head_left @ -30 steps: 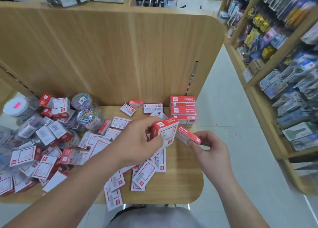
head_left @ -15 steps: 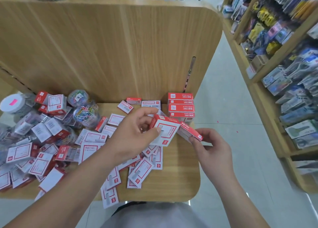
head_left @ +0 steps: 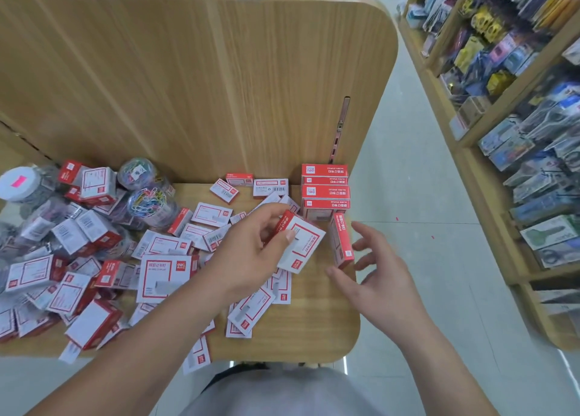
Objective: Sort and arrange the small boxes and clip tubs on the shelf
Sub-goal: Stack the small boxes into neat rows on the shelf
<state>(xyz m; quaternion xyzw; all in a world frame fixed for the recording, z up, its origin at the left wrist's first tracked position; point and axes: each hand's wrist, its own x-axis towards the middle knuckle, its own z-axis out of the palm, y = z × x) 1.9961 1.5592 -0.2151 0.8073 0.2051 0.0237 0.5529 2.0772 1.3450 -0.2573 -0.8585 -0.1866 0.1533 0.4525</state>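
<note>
Stationery shop, aisle shelves (head_left: 514, 79) of packaged goods, wooden display shelf (head_left: 314, 331)

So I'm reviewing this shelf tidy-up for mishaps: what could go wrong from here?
1. The red box on its narrow side stands near the right edge of the shelf, with the right hand open beside it; a nudge could tip it off.
2. A white box overhangs the front edge beside the left forearm; while the left hand holds a red and white box, that arm might sweep it off.
</note>
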